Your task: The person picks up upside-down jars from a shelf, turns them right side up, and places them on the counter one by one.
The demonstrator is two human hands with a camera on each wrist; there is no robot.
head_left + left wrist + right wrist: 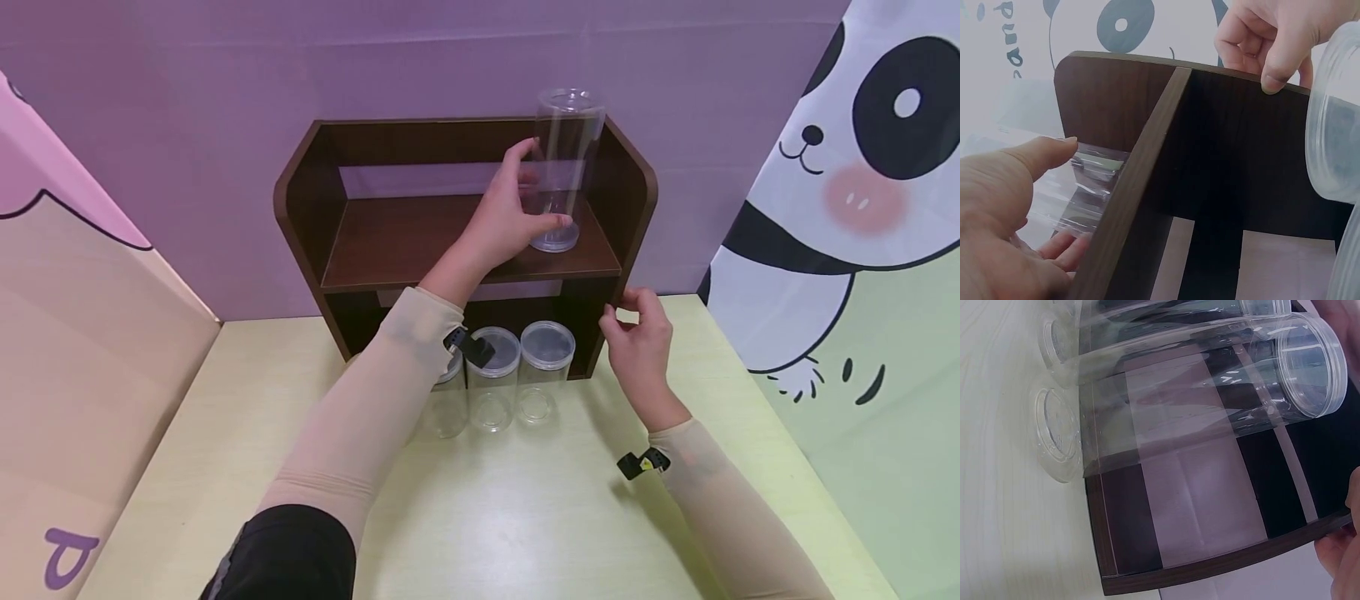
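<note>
gripping a clear jar upright on the shelf, the left hand wraps it; the right hand pinches the shelf's near right edge.

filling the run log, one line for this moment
left hand: holds clear jar on shelf | right hand: grips shelf side
</note>
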